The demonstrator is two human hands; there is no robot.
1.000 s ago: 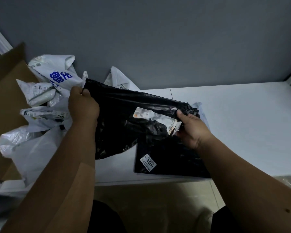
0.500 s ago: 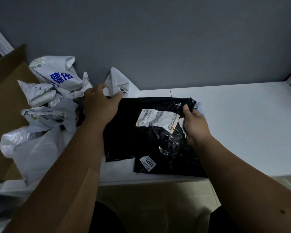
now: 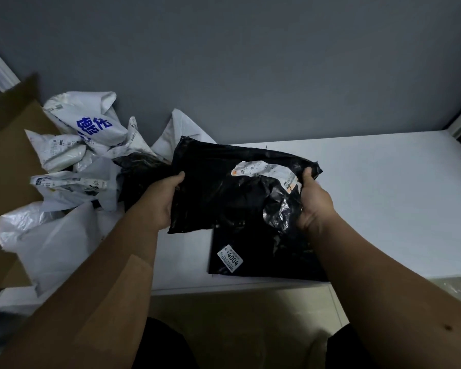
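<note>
The white table [image 3: 383, 198] runs from the grey wall to a front edge below both wrists, with its bare part to the right of the right hand [image 3: 316, 203]. Flat on it, just below and between the right hand and the left hand [image 3: 163, 201], lies a black parcel [image 3: 264, 265] with a white "4004" sticker [image 3: 230, 258], its far part hidden under the black bag [image 3: 218, 187] that the hands hold. To the left of the left hand, a crumpled black wrapper [image 3: 141, 177] lies just beside it, and past that is a heap of white mailer bags [image 3: 72, 155].
</note>
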